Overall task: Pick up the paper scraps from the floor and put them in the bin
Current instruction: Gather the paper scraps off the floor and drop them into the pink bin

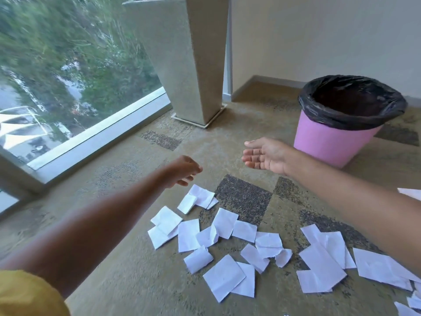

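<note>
On carpet (127, 258), paper scraps (224, 222) cut off right, left hand (182, 171) blurred

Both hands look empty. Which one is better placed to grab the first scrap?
Left, probably. The left hand hangs empty right by the nearest paper scraps, while the right hand is open over bare carpet, closer to the bin.

paper scraps (224, 279): matt | bin (330, 142): smooth plastic, glossy liner | floor (136, 281): rough carpet
</note>
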`<state>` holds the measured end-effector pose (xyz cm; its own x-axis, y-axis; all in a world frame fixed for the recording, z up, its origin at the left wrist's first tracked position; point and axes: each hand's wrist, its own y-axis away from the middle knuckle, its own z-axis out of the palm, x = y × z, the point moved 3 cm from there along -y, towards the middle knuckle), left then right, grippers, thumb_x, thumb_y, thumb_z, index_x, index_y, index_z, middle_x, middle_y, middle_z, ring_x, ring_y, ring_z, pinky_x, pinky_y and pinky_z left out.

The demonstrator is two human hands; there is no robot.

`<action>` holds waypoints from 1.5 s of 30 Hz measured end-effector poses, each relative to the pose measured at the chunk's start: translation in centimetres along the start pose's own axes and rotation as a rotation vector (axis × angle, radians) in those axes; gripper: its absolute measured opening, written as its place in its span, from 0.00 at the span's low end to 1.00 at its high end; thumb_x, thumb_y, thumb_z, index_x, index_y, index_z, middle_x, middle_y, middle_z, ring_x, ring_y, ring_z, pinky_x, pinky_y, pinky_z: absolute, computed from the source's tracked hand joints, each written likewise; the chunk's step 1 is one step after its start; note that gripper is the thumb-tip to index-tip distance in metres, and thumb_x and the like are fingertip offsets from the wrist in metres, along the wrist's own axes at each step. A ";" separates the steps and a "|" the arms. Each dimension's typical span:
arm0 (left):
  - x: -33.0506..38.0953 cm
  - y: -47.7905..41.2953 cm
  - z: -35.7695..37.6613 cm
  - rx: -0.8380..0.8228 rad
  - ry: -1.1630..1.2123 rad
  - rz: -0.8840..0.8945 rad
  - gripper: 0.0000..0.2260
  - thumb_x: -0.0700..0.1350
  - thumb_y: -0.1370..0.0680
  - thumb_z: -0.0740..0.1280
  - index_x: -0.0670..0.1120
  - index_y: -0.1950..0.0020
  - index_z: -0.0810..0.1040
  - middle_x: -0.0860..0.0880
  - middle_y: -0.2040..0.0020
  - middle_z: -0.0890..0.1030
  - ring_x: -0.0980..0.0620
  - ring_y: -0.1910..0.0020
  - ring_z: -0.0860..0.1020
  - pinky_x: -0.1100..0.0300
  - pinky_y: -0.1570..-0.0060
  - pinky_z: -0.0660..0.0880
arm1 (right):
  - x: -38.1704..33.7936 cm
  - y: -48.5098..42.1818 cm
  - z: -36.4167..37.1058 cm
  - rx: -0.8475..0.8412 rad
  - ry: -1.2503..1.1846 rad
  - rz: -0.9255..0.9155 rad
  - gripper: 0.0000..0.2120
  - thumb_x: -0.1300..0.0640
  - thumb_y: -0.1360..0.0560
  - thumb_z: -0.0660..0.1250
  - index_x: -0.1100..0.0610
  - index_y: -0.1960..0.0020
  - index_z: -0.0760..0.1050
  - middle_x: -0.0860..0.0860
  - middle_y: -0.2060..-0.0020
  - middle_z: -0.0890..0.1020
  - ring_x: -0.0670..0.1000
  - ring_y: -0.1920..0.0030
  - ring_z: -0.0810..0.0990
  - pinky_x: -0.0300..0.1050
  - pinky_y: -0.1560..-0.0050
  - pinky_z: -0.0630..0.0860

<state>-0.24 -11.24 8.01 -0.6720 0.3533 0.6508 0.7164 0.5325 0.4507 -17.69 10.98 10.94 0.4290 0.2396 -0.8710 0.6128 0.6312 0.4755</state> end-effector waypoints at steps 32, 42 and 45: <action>-19.5 5.3 3.8 -0.046 -1.012 0.275 0.37 0.45 0.23 0.69 0.52 0.17 0.56 0.47 0.20 0.61 0.42 0.25 0.67 0.48 0.41 0.81 | 16.5 -7.8 18.2 -0.445 1.798 -0.755 0.29 0.55 0.24 0.69 0.48 0.24 0.70 0.48 0.26 0.75 0.56 0.24 0.69 0.59 0.32 0.72; -19.7 4.7 4.8 0.114 -0.963 0.243 0.29 0.45 0.22 0.65 0.52 0.20 0.63 0.47 0.27 0.73 0.44 0.32 0.74 0.48 0.39 0.80 | 15.8 -9.8 16.5 -0.169 1.225 -0.585 0.04 0.54 0.21 0.70 0.53 0.49 0.82 0.51 0.60 0.80 0.57 0.61 0.78 0.42 0.66 0.68; -19.2 4.3 4.7 0.157 -0.931 0.262 0.24 0.44 0.21 0.64 0.52 0.25 0.69 0.48 0.34 0.77 0.44 0.37 0.78 0.49 0.45 0.81 | 15.4 -11.2 15.0 -0.081 1.226 -0.492 0.14 0.46 0.24 0.74 0.48 0.41 0.81 0.53 0.50 0.85 0.57 0.55 0.81 0.45 0.60 0.71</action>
<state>14.90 -12.09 -5.44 -0.4223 0.9048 -0.0542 0.8763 0.4228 0.2308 -8.02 -3.47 -5.96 -0.7256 0.4552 -0.5161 0.4718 0.8750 0.1084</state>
